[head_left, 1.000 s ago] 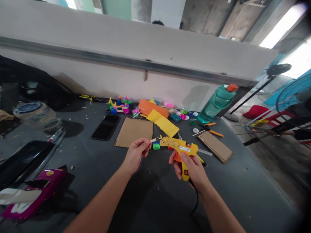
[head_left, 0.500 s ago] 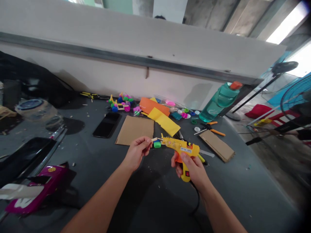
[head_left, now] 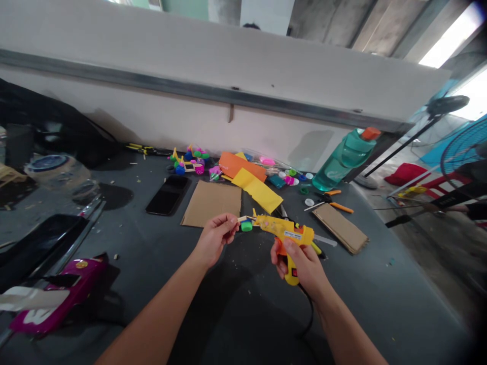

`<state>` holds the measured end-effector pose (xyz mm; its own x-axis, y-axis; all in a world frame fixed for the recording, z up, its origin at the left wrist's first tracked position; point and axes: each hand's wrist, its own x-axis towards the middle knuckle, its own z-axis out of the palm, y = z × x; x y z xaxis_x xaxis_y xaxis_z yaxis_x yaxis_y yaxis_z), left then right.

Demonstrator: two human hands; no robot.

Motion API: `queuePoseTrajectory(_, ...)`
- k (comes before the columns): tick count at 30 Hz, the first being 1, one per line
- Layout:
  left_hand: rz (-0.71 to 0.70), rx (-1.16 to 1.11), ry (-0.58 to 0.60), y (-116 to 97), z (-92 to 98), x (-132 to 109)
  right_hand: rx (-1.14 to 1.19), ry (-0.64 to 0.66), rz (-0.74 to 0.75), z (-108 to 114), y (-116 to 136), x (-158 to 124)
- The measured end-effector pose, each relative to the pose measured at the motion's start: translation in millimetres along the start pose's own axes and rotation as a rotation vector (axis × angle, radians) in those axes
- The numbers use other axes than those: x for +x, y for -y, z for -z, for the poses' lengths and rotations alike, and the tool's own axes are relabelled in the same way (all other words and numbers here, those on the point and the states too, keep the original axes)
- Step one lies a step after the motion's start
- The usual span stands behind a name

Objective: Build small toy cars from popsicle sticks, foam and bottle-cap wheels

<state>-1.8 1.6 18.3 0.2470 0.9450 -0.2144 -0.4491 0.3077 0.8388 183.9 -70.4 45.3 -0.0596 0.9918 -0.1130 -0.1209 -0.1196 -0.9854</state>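
Observation:
My right hand (head_left: 299, 261) is wrapped round the handle of a yellow hot glue gun (head_left: 285, 230), its fingers by the orange trigger. The nozzle points left, close to a small pale wooden stick (head_left: 242, 218) that my left hand (head_left: 217, 238) pinches between thumb and fingers. Just behind the stick is a green bottle cap (head_left: 247, 226), with blue and yellow bits beside it; whether these are joined to the stick I cannot tell. A black cord runs down from the gun's handle.
Behind my hands lie a cardboard sheet (head_left: 213, 203), yellow paper (head_left: 258, 190) and a black phone (head_left: 167, 195). Orange-handled pliers (head_left: 340, 207), folded cardboard (head_left: 340, 227) and a teal bottle (head_left: 344, 159) are at the right. A magenta device (head_left: 61, 294) lies at the left.
Almost nothing differs. The glue gun and my right hand sit very slightly further right, while my left hand keeps its pinch on the stick.

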Motion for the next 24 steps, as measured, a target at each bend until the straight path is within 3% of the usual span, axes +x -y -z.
queuePoseTrajectory(24, -0.014, 0.000, 0.008, 2.1, 1.5, 1.6, -0.049, -0.019, -0.021, -1.2, -0.3, 2.0)
